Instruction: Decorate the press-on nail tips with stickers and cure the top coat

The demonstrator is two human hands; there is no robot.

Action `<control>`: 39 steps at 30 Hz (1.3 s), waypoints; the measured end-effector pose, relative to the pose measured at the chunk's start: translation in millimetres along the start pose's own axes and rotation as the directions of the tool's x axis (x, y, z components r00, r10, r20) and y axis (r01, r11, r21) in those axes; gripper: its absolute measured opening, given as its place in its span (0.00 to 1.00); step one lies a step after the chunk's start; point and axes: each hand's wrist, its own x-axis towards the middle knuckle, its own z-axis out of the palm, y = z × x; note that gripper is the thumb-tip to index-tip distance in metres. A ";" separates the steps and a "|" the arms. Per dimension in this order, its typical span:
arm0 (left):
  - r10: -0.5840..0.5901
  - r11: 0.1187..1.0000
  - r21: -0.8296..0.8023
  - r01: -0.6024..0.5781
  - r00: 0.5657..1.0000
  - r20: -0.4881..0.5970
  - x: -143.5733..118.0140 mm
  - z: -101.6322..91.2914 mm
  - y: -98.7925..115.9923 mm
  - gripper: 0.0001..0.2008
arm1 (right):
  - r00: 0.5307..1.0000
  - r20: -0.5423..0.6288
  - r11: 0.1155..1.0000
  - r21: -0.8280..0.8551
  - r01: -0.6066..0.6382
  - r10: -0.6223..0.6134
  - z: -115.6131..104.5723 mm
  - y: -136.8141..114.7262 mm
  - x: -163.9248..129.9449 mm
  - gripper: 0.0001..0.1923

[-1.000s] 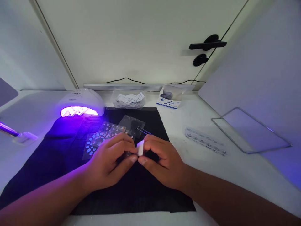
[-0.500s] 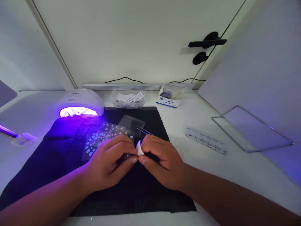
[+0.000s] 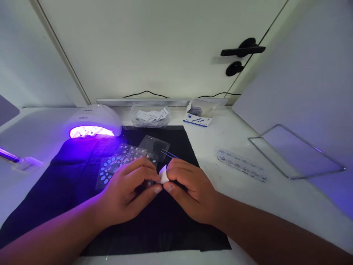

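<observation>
Left hand (image 3: pixel 129 191) and right hand (image 3: pixel 187 189) pressed together, pinching small white pad (image 3: pixel 163 174) over black mat (image 3: pixel 171 224). Tweezers (image 3: pixel 168 153), nail sticker sheets (image 3: pixel 121 160) just beyond; lit UV lamp (image 3: pixel 92 123) far left.

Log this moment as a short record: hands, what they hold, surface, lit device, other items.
left hand: fingertips pinch the white piece from the left
right hand: pinches the same piece; tweezers stick out behind it
held item: small white piece, bent
surface: black mat on a white table
lit device: nail lamp, glowing purple
other items: sticker sheets, box of alcohol pads
</observation>
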 end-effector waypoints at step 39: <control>0.097 0.989 0.117 -0.095 0.995 -0.019 1.1 -0.7 7.1 0.05 | 1.000 -0.002 1.000 -0.003 0.005 -0.005 -0.7 -2.2 -0.5 0.11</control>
